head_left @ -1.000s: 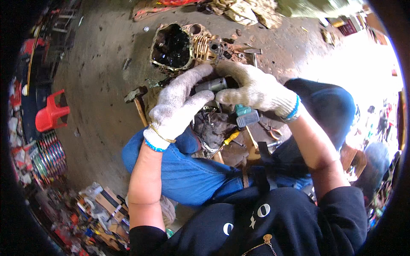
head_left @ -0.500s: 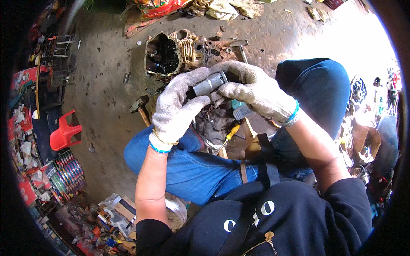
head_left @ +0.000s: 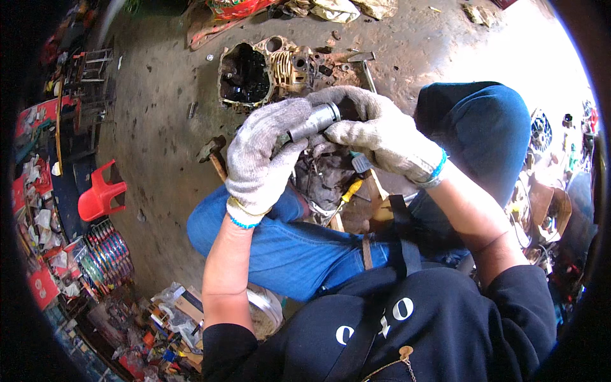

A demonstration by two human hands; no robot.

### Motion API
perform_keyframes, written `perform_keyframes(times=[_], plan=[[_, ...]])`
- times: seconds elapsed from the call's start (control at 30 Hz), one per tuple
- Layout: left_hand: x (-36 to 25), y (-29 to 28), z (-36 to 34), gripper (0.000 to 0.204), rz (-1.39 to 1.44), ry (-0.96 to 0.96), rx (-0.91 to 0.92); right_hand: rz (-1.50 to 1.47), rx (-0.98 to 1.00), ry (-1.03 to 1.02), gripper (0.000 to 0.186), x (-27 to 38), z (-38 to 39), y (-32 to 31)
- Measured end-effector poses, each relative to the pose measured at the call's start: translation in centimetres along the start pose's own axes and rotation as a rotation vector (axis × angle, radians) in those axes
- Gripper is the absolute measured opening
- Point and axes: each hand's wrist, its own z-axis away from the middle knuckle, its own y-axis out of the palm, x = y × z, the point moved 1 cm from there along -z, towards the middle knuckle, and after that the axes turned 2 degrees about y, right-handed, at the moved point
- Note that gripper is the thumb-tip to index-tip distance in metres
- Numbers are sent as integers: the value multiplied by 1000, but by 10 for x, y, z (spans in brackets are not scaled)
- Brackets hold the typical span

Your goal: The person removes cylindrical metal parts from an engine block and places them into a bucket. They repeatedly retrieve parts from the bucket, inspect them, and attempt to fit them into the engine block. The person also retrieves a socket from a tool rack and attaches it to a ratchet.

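Note:
Between my two gloved hands I hold a grey metal cylinder (head_left: 313, 123), tilted with its right end higher. A groove or band runs round it near that right end. My left hand (head_left: 262, 145), in an off-white knitted glove, curls round the left end, thumb underneath. My right hand (head_left: 385, 132), gloved alike, arches its fingers over the right end with the thumb against its lower side. Just beyond lies an oily engine casing (head_left: 284, 69) with cooling fins and a dark open cavity. A dark cloth (head_left: 321, 181) and a yellow-handled screwdriver (head_left: 352, 189) lie below my hands.
A wooden-handled hammer (head_left: 211, 149) lies left of my left hand. Another hammer (head_left: 364, 57) is beyond my right hand. My bent knees in blue jeans (head_left: 474, 140) flank the work. A red plastic chair (head_left: 102, 193) stands left; clutter fills both sides.
The cylinder has turned slightly in my fingers; its right end now shows a ringed band where small holes showed before. My view has shifted a little. Both hands keep their hold.

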Motion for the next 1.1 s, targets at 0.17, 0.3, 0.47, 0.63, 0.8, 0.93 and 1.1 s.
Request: perform_keyframes(times=[0.17, 0.3, 0.47, 0.63, 0.8, 0.93, 1.1], plan=[[-2, -1, 1, 42, -98, 92, -35, 50, -8, -1, 51, 1, -1, 3], [-1, -1, 1, 42, -104, 120, -42, 70, -30, -11, 51, 3, 1, 5], [-2, -1, 1, 42, -117, 147, -48, 73, -41, -13, 54, 5, 2, 6], [-1, -1, 0, 39, -101, 162, -49, 41, -17, -34, 57, 5, 5, 6], [0, -1, 0, 36, -125, 196, -55, 18, -1, -70, 59, 1, 2, 4], [0, -2, 0, 35, -130, 195, -56, 92, -17, -62, 60, 1, 1, 2], [1, -2, 0, 35, -136, 212, -58, 108, -29, -61, 61, 1, 2, 3]])
